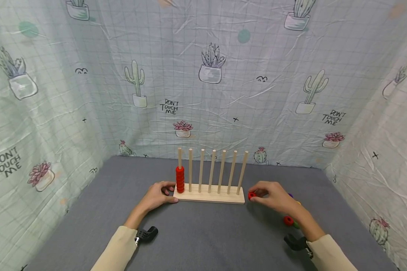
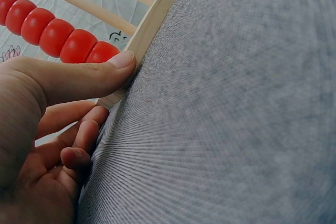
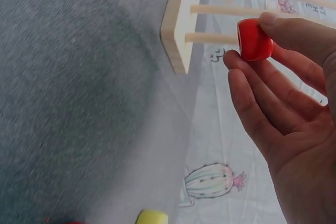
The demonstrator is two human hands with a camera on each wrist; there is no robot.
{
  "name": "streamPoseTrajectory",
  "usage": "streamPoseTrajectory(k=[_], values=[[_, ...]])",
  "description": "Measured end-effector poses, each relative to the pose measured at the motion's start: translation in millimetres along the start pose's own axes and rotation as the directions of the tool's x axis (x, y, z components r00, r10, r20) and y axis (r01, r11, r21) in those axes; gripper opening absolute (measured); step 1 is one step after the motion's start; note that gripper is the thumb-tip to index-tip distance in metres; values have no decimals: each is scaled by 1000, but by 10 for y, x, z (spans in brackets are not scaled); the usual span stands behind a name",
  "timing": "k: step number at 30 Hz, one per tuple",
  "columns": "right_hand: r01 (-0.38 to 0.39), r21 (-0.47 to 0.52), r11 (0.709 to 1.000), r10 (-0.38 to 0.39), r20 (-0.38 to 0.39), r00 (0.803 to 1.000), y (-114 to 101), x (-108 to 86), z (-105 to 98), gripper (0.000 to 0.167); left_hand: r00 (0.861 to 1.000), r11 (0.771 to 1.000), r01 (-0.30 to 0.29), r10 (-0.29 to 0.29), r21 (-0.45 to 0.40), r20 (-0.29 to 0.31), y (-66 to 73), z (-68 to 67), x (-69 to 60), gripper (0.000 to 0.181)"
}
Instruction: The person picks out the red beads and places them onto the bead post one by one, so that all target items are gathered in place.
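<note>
A wooden peg rack [image 1: 210, 195] stands on the grey table, with a row of upright pegs. On its leftmost peg sits a stack of red beads [image 1: 180, 180], also seen in the left wrist view as round red beads [image 2: 55, 36]. My left hand [image 1: 158, 195] holds the left end of the base, its thumb [image 2: 89, 80] against the front edge. Just right of the rack, my right hand [image 1: 269, 195] pinches a red bead [image 3: 254, 40] between thumb and fingers. That bead is apart from the pegs; the other pegs are bare.
Right of the rack, partly behind my right forearm, lie loose beads: a red bead [image 1: 288, 220], a green bead [image 1: 296, 224] and a purple bead [image 1: 290, 195]. A yellow bead [image 3: 152, 217] shows in the right wrist view. A cactus-print curtain [image 1: 210, 94] surrounds the table.
</note>
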State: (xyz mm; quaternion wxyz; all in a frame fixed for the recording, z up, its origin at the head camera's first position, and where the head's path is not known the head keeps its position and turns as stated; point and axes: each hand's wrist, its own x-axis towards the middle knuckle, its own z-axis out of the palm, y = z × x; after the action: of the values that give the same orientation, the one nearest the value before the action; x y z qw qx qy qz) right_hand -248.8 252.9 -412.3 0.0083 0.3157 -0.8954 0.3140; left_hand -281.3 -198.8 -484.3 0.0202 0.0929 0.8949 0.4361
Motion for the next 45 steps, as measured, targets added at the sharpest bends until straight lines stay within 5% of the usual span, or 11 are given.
streamPoseTrajectory(k=[45], values=[[100, 33, 994, -102, 59, 993, -418, 497, 19, 24, 1000, 1000, 8, -8, -5, 1, 7, 0, 1, 67]])
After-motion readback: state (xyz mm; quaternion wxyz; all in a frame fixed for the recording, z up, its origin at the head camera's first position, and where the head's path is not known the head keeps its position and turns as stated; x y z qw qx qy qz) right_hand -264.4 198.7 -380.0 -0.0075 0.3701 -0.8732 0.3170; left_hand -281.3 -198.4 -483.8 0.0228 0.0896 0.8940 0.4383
